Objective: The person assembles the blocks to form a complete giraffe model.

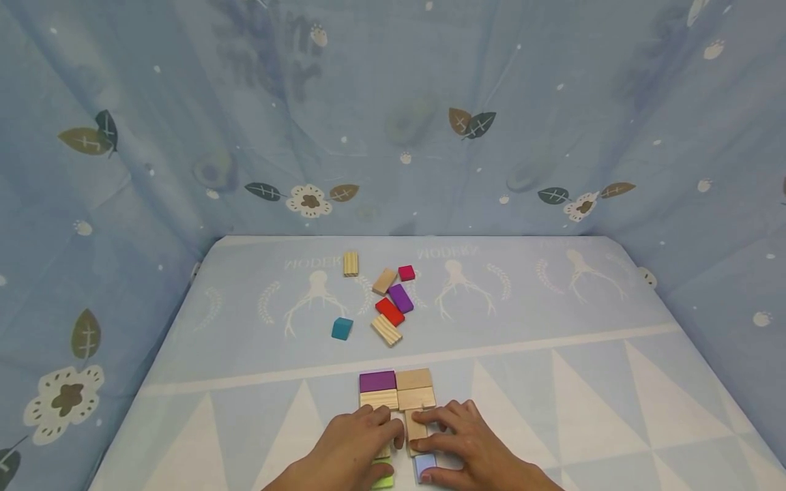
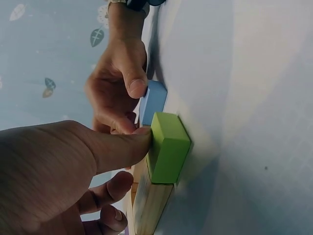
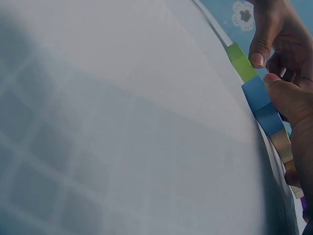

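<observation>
My left hand (image 1: 359, 443) bends over the left part of a small block layout. Its thumb rests on a green block (image 2: 168, 149), with a wooden block right behind that. Two of its fingers curl loosely in the left wrist view and hold nothing there; the index finger is hidden. My right hand (image 1: 473, 447) lies opposite, two fingertips on top of an upright-lying wooden block (image 1: 415, 429) and the thumb on a light blue block (image 1: 424, 468). Beyond the hands, a purple block (image 1: 377, 382) and several wooden blocks (image 1: 414, 379) lie side by side.
Farther back lie loose blocks: a teal one (image 1: 342, 328), a red one (image 1: 389, 311), a purple one (image 1: 401, 298), a small crimson one (image 1: 406, 273) and several wooden ones (image 1: 386, 330). A patterned cloth covers the table (image 1: 522, 382); blue curtains (image 1: 393, 123) enclose it.
</observation>
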Demonstrator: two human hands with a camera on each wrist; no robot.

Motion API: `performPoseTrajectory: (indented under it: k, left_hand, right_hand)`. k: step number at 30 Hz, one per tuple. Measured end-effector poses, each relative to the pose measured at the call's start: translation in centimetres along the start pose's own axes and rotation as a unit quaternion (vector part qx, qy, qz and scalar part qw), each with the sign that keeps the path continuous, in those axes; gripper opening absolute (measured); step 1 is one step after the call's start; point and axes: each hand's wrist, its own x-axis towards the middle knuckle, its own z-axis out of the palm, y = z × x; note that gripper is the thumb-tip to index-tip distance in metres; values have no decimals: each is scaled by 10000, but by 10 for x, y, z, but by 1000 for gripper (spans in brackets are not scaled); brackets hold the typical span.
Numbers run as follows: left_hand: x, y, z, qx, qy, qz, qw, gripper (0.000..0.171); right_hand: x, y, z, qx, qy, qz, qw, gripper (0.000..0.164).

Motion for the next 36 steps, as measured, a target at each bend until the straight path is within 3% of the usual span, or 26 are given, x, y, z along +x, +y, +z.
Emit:
performPoseTrajectory:
  k: [10,15,19,27,31,36]
  left_hand:
    - [-1,0,-1,197,70,-94,9997,24]
    - [-9,-3,-2,1017,424,-161,9938,52]
    - [-13,-8,-1,1420,378,-168,9890,61]
    - [-13,-12,4,991,296,-292,9942,56]
    - [-12,-11,5,656,289,-422,9965,56]
    - [-12,-11,7,565,308,-482,9968,57]
  right_hand:
    - [1,-1,-2,61,31,-50,10000,37]
    - [1,-2,-2,37,-117,63,9999,38]
    - [2,-2,-3,-16,-111,61,9999,36]
    - [4,-5,-7,-44,-98,-15,9999,35]
    - [8,-7,-10,-106,-239,13,9997,34]
    - [18,-8,-16,-531,-573,-63,9969,31]
